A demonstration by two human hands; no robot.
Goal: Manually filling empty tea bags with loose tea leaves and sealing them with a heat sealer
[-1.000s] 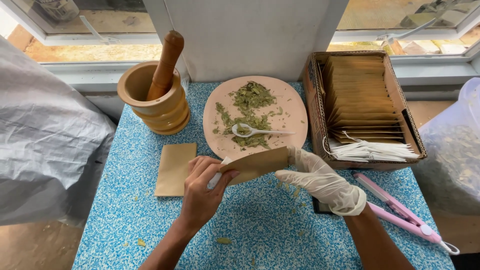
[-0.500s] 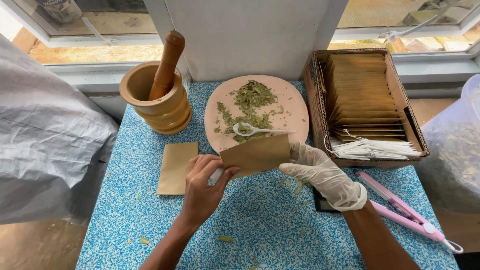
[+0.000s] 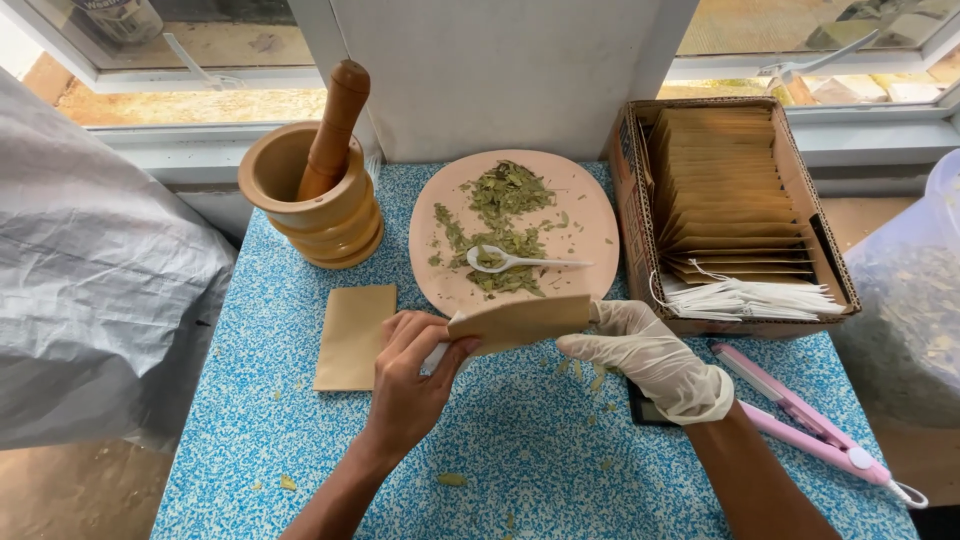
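Note:
My bare left hand and my white-gloved right hand hold one brown paper envelope between them, just above the blue speckled table. The left hand pinches its left end, where a bit of white paper shows; the right hand grips its right end. The envelope lies nearly flat, edge toward me. Just behind it is a pink plate with dried green leaves and a white plastic spoon.
A second brown envelope lies flat at the left. A wooden mortar with pestle stands back left. A cardboard box of envelopes and white tea bags sits right, a pink sealer before it. Plastic bags flank the table.
The envelope was tipped up showing its broad face half a second ago; now it is tilted back down, nearly flat. Both hands stay in place.

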